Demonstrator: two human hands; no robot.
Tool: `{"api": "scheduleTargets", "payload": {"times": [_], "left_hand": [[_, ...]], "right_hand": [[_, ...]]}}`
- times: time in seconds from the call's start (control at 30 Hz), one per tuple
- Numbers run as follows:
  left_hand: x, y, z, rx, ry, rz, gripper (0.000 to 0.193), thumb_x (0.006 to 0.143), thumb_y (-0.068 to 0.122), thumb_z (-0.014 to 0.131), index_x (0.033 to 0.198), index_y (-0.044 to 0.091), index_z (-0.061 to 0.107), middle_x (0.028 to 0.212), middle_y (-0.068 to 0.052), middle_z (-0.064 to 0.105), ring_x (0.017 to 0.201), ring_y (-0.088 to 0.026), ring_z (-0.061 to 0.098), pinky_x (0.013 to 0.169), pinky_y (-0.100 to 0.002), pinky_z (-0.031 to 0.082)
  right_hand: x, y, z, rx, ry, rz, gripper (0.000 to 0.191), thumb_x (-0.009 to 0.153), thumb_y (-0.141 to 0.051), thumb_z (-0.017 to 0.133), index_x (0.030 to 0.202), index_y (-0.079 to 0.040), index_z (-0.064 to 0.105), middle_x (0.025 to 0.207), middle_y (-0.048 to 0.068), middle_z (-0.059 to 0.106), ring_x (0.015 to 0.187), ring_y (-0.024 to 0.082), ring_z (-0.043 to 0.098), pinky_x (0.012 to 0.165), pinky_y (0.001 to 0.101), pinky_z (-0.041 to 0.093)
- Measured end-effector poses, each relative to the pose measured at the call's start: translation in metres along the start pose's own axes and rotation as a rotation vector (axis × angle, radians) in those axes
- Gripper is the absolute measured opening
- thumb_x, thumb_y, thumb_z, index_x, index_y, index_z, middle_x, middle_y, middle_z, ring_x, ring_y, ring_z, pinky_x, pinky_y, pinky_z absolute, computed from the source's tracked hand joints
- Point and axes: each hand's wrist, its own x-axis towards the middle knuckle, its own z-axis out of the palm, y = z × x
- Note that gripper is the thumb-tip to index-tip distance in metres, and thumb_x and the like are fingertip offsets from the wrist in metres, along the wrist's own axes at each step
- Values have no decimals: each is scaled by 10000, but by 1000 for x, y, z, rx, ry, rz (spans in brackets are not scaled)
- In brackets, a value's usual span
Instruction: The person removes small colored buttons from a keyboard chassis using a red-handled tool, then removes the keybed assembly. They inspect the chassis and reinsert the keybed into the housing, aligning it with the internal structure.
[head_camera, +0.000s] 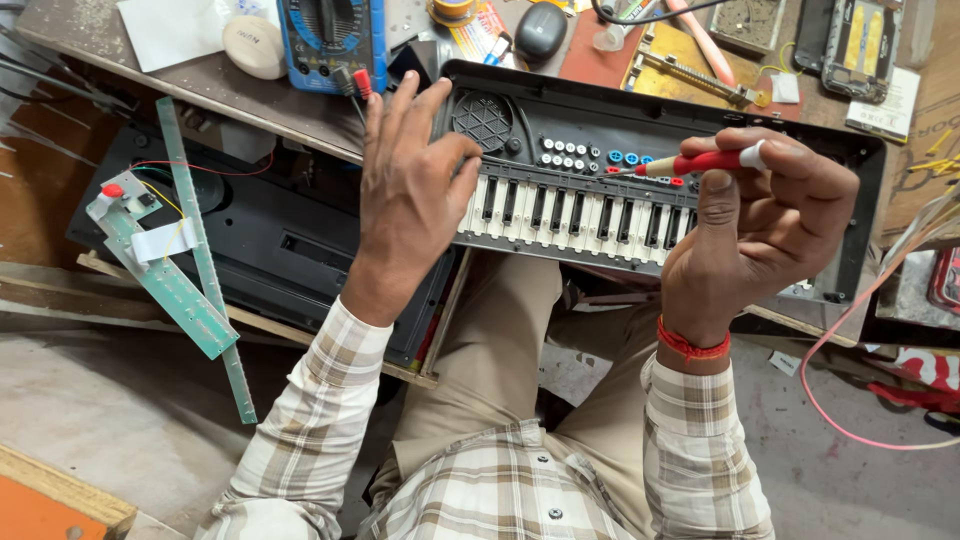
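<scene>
Fingers of the left hand (412, 190) press flat on the toy keyboard's (560, 130) nine-o'clock edge, while the right hand (765, 225) grips a red screwdriver (700, 161).

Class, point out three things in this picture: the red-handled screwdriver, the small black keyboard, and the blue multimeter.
Red-handled screwdriver (700, 161), head view, middle of its red handle.
Small black keyboard (560, 215), head view, on the white keys.
Blue multimeter (330, 30), head view, on its dial face.

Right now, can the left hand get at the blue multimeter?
Probably yes. The left hand rests on the keyboard's left end, and the multimeter lies just beyond its fingertips on the bench, with only its probe plugs between.
</scene>
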Motion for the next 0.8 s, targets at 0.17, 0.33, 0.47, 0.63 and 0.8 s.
{"api": "scheduleTargets", "payload": {"times": [0.17,0.33,0.47,0.63,0.8], "left_hand": [[-1,-3,-3,4,-19,16,104,915,153,825,953,73,771,1465,-211,573,1464,-413,417,1265,-587,231],[-3,-1,-5,17,-13,48,115,962,167,792,965,69,732,1484,-183,562,1483,-406,406,1277,-589,243],[-1,1,-6,57,-19,66,153,975,197,786,976,65,708,1503,-184,536,1494,-414,375,1265,-614,233],[2,1,-6,90,-36,77,203,965,229,794,959,55,691,1514,-201,511,1499,-426,338,1252,-635,225],[4,-1,-4,83,-35,85,238,955,246,809,962,38,695,1502,-224,509,1496,-432,335,1252,-634,228]], "right_hand": [[-3,2,-6,-36,-1,4,262,1134,35,733,1244,-27,504,1181,166,671,995,257,745,883,378,669],[-3,1,-8,18,22,13,249,1125,39,730,1237,-28,518,1171,159,673,977,249,742,874,366,654],[-4,-2,-6,-22,25,18,247,1136,42,728,1236,-29,514,1174,157,668,985,246,739,885,371,660],[-4,-5,-6,-34,8,9,248,1125,46,721,1240,-29,514,1178,156,669,1001,243,740,888,364,664],[-4,-3,-10,-30,33,-22,234,1124,58,719,1236,-18,527,1182,145,661,1024,227,716,931,379,670]]}}
